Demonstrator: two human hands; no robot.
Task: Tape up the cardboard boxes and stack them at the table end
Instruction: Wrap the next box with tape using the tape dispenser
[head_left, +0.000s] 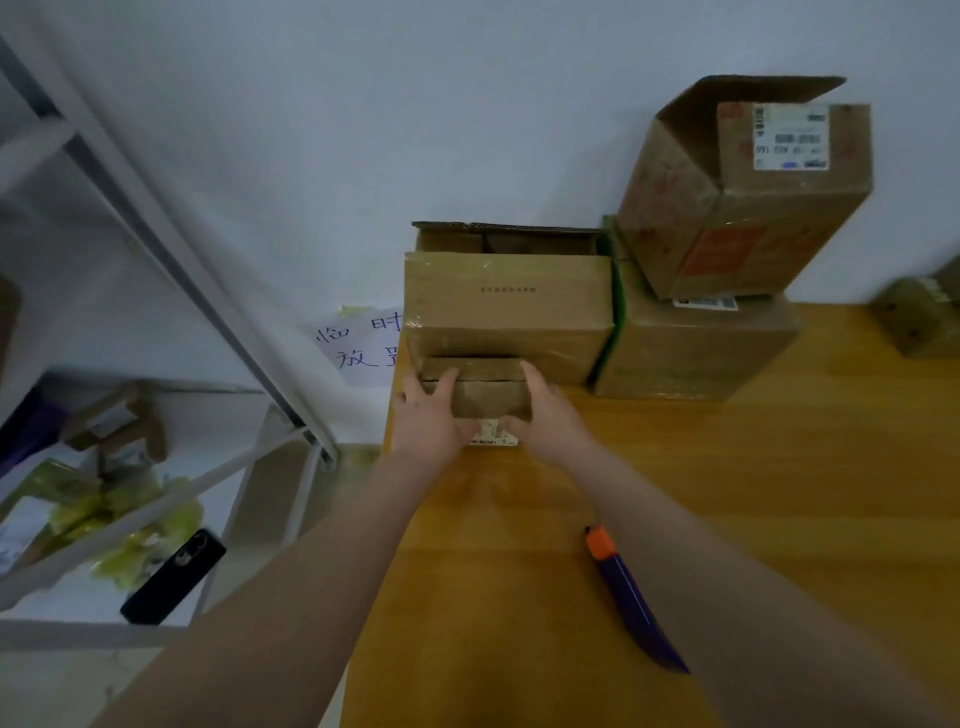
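Label (491, 434), unreadable, on small box (488, 400)

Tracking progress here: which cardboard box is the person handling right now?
The small box nearest the camera, gripped between the left hand and right hand, just in front of the larger taped box. No hand grips the others.

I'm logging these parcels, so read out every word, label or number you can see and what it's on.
"临时" above "放" and a cut-off character: handwritten on the paper sign on the wall.
Shipping label on the open box: blurred, unreadable.
Printed line on the taped box: too small.
Sticker on the small box: blurred.
Label on the lower right box: blurred.
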